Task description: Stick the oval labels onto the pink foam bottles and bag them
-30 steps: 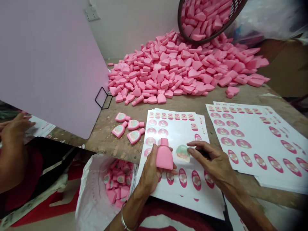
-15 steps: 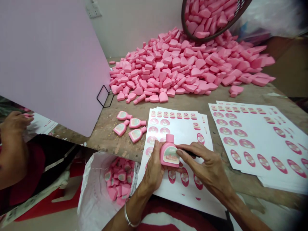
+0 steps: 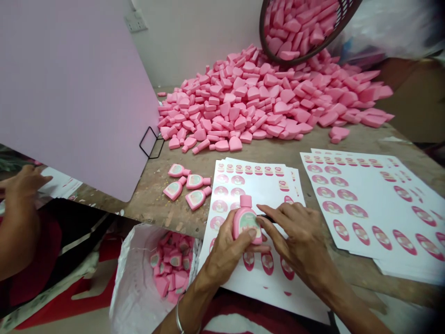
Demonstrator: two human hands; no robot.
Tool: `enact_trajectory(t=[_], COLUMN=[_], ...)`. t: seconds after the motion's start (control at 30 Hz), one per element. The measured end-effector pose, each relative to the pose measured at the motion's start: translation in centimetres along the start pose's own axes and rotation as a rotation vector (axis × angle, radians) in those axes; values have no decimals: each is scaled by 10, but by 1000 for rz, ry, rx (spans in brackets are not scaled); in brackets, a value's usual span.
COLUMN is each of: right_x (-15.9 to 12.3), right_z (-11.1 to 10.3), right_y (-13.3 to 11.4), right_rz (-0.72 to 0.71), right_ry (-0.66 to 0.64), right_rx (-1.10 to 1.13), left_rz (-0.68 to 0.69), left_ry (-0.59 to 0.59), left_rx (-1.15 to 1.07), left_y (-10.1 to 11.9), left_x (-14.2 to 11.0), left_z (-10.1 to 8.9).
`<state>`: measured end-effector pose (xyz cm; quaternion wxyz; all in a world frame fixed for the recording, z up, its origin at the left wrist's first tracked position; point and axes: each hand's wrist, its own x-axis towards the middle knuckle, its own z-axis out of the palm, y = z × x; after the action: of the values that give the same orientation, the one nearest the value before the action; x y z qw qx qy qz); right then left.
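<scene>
My left hand is wrapped round a small pink bottle with a round label on its face, its thumb pressing the label. My right hand rests against the bottle's right side with fingers curled; a thin dark object shows under its fingers, too hidden to name. Both hands hover over a stack of white sticker sheets with pink oval labels. Three labelled pink bottles lie on the table to the left of the sheets.
A big heap of pink bottles covers the back of the wooden table, below a tilted dark basket. More sticker sheets lie right. A white bag of labelled bottles hangs below. A pink board stands left, with another person's hand.
A label went from my right fingers onto the bottle's face. My left thumb now presses it down, and my right hand has closed in beside the bottle.
</scene>
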<state>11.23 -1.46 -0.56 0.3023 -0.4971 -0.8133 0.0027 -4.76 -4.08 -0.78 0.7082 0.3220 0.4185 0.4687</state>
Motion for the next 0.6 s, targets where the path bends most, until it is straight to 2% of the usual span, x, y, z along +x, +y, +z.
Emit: enact_trajectory(t=[0.07,0.13,0.2,0.3,0.37,0.43,0.47,0.53,0.6], right_x=[-1,-1,1,5,6,0,-5,-24,-47], right_z=[-1,-1,2,11,16,14,10,-2,-15], right_y=[5,7,4,-3,2,18,28,49,61], right_rz=[32,98,170,287,391,489,529,583,598], right_ry=[33,81,83,-39,-82,-70,-62,-80,-153], right_rx=[-119,-122,42,377,461,423,373,247,119], left_rz=[6,-3,-17,-19,-26,-7,23,122,176], left_ry=[-45,-66,-77,-89,-109,-14,88,371,473], left_rx=[-60,-81,-49,88,151,236,321,575,860], left_y=[0,1,2,5,9,14,16,21,24], left_x=[0,0,-3,-11,-17,-21,-21,-17,-7], left_z=[0,1,3,6,1,-14,-26,-53,-79])
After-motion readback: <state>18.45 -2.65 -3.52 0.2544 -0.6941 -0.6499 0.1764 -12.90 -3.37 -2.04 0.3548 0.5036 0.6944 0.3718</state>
